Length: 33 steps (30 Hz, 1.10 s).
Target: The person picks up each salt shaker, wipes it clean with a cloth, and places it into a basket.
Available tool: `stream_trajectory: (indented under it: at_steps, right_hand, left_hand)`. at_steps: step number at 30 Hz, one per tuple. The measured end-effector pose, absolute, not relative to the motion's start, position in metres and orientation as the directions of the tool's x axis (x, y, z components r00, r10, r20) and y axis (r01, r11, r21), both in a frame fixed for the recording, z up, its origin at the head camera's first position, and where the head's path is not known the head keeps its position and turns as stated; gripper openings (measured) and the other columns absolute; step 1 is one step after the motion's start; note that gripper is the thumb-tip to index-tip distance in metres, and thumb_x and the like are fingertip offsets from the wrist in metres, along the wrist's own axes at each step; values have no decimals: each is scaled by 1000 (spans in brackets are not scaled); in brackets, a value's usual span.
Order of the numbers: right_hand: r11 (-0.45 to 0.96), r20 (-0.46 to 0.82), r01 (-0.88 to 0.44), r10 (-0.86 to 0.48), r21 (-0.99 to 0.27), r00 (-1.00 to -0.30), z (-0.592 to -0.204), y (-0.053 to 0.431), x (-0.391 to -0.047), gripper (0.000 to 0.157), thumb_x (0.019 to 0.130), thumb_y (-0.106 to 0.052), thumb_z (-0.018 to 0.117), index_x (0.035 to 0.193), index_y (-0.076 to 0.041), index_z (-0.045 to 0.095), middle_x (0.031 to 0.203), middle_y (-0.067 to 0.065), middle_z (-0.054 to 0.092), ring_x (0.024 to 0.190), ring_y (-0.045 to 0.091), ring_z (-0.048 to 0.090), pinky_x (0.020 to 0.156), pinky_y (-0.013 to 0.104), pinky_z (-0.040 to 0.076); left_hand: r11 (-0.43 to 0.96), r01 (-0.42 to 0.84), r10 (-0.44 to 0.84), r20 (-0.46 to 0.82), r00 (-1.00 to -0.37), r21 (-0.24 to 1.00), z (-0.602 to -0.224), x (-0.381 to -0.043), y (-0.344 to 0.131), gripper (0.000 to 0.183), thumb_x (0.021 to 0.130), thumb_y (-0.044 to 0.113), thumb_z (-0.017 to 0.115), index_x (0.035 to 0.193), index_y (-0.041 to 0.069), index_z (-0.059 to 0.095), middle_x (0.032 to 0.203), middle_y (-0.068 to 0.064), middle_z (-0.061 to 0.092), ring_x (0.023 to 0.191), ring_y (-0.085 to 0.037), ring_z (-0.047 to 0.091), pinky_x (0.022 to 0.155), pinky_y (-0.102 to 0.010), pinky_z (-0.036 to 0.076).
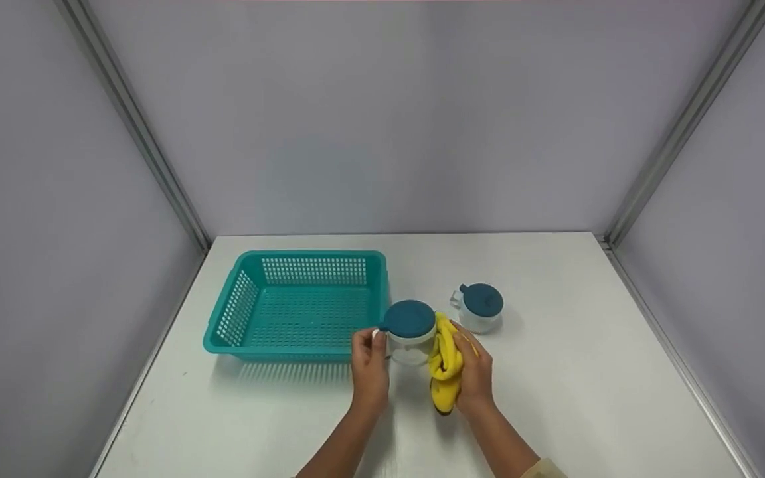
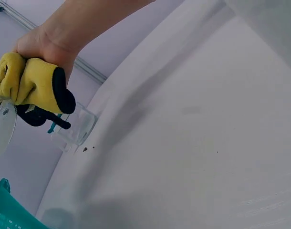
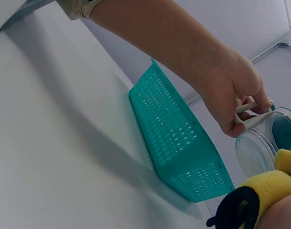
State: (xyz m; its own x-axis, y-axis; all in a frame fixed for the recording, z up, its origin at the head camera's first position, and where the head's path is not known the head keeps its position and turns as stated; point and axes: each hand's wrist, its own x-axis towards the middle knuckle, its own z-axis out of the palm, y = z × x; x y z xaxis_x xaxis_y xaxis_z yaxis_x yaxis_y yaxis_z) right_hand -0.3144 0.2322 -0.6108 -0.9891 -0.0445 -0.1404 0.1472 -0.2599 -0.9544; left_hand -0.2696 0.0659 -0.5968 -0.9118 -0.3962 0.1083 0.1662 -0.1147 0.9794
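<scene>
A clear jar [image 1: 411, 348] with a dark blue lid [image 1: 409, 318] is held above the table. My left hand [image 1: 370, 372] grips its white handle [image 3: 253, 119], seen closely in the right wrist view. In my right hand [image 1: 477, 372] is a bunched yellow cloth [image 1: 445, 365] with black edging, pressed against the jar's right side. The left wrist view shows the cloth [image 2: 38, 86] wrapped in the fingers, with part of the jar [image 2: 3, 126] at the frame's edge.
A second lidded jar [image 1: 481, 309] stands on the white table [image 1: 575, 372] behind the right hand. The teal perforated basket [image 1: 313, 322] sits to the left, its right front corner close behind the left hand. Grey walls [image 1: 382, 119] enclose the table at the back and sides.
</scene>
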Motion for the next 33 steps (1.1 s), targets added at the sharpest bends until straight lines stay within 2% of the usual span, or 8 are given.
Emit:
stream_trajectory:
  at_steps: [4, 7, 14, 21, 27, 33]
  right_hand:
    - [-309, -196, 209, -73, -928, -978, -611, 230, -312, 61, 95, -55, 56, 145, -21, 48, 142, 3, 52, 119, 20, 55, 95, 21, 50]
    - [-347, -218, 232, -80, -909, -973, -611, 230, -312, 67, 93, -56, 58, 148, -21, 44, 142, 5, 50, 119, 21, 54, 96, 21, 49]
    - [-446, -200, 216, -84, -868, -976, -608, 232, -312, 55, 99, -37, 55, 148, -16, 42, 133, 6, 53, 111, 20, 55, 94, 25, 51]
    - [-506, -203, 223, -96, -833, -974, -608, 234, -313, 47, 101, -29, 48, 145, -15, 44, 124, 5, 57, 105, 19, 58, 92, 28, 52]
    - [-503, -198, 222, -102, -835, -975, -608, 234, -313, 44, 100, -28, 45, 142, -13, 47, 121, 7, 58, 101, 20, 59, 90, 30, 53]
    - [-461, -151, 152, -40, -874, -988, -604, 232, -311, 42, 100, -22, 46, 140, -9, 50, 123, 8, 60, 103, 21, 60, 91, 29, 54]
  left_hand:
    - [-49, 169, -368, 139, -919, 984, -599, -271, 63, 34, 103, 39, 50, 120, 9, 48, 114, -8, 52, 107, -27, 52, 89, -31, 50]
    - [21, 175, -363, 170, -916, 984, -601, -272, 60, 32, 101, 38, 54, 118, 11, 53, 111, -7, 56, 103, -26, 56, 83, -29, 54]
    - [78, 285, -338, 294, -894, 955, -600, -272, 57, 23, 98, 25, 62, 113, 8, 62, 101, -12, 62, 94, -36, 63, 76, -32, 59]
    - [151, 298, -353, 334, -874, 942, -593, -270, 58, 14, 95, 15, 66, 107, 8, 65, 98, -9, 64, 92, -25, 68, 74, -32, 60]
    - [263, 302, -379, 386, -841, 917, -571, -261, 61, 12, 91, 17, 71, 102, 11, 70, 95, -4, 68, 90, -13, 65, 75, -27, 59]
    - [270, 310, -372, 395, -840, 912, -562, -259, 62, 11, 93, 14, 68, 103, 7, 70, 97, -7, 67, 89, -14, 65, 72, -30, 60]
